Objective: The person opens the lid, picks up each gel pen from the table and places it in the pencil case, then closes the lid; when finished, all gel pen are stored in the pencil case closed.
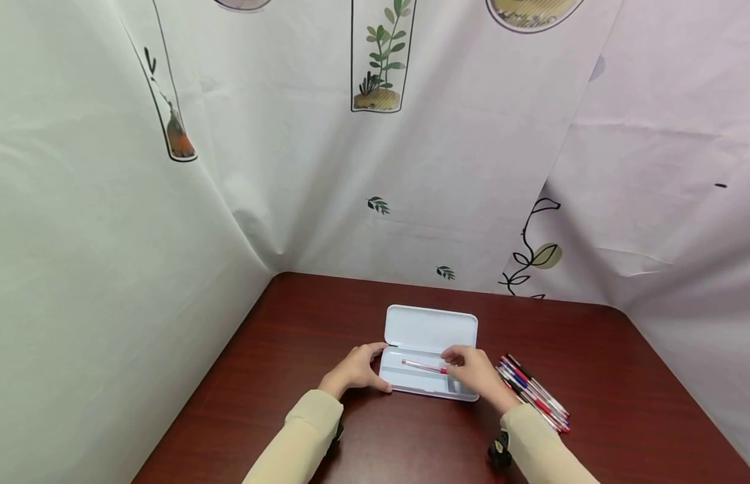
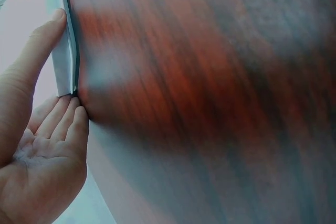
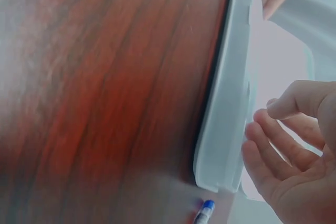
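A white pencil case [image 1: 431,329] lies with its lid raised at the back. Inside its tray is a pen with a red cap [image 1: 424,367]. My left hand [image 1: 356,368] grips the case's left end, thumb at the front edge and fingers along the end and back. Over the tray's right part hovers my right hand [image 1: 473,370], its fingertips beside the pen's red end. In the right wrist view its fingers [image 3: 261,116] are loosely bent, with no pen visible between them. The case's wall hides the tray floor there.
Several pens [image 1: 535,393] with red, blue and black caps lie in a bunch right of the case. The dark red wooden table [image 1: 314,316] meets printed white cloth walls [image 1: 326,222] at the back and sides.
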Demonstrator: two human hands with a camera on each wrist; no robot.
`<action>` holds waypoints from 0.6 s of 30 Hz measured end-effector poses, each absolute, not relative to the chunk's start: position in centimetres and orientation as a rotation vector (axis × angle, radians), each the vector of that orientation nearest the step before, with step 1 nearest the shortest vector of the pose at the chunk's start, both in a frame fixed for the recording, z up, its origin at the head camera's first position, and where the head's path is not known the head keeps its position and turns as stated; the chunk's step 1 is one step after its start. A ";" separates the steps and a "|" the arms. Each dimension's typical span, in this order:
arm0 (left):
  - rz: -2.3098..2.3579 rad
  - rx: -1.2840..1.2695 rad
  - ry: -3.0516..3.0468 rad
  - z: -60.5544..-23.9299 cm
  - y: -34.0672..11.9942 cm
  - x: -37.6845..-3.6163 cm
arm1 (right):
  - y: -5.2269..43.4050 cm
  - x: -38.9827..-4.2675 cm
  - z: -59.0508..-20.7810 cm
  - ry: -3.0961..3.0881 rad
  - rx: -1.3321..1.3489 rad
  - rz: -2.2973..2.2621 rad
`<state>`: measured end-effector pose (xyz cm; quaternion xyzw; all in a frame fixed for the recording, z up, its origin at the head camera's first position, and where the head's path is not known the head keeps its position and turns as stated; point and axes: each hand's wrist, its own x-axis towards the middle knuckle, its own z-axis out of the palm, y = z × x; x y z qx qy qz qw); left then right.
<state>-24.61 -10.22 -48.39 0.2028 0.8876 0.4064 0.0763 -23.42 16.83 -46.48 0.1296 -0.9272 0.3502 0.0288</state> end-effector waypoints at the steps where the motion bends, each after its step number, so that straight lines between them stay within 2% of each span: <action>1: 1.221 0.607 2.660 -48.4 -10.2 -24.6 | 17.0 -23.4 -46.4 -2.861 0.382 1.094; 18: 1.216 0.608 2.671 -48.4 -10.3 -24.7 | 19.4 -23.6 -45.6 -2.852 0.286 1.106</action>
